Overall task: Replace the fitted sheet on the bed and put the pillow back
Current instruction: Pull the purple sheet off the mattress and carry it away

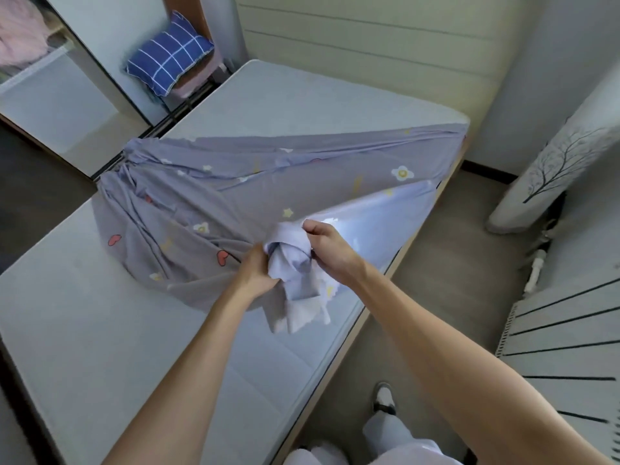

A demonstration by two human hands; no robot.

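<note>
A grey-purple fitted sheet (255,182) with flowers, stars and hearts lies stretched across the bare grey mattress (84,330). One of its corners is hooked over the mattress's far right corner and another is bunched at the left edge. My left hand (258,270) and my right hand (327,245) both grip a gathered wad of the sheet above the mattress's right side, with pale fabric hanging below them. A blue checked pillow (169,57) sits on a chair beyond the bed's far left corner.
A padded beige headboard (385,45) stands at the far end. A wardrobe with sliding doors (67,88) lies to the left. A covered standing unit with a tree print (563,162) and a white radiator (563,330) line the right wall. My legs stand on the floor strip beside the bed.
</note>
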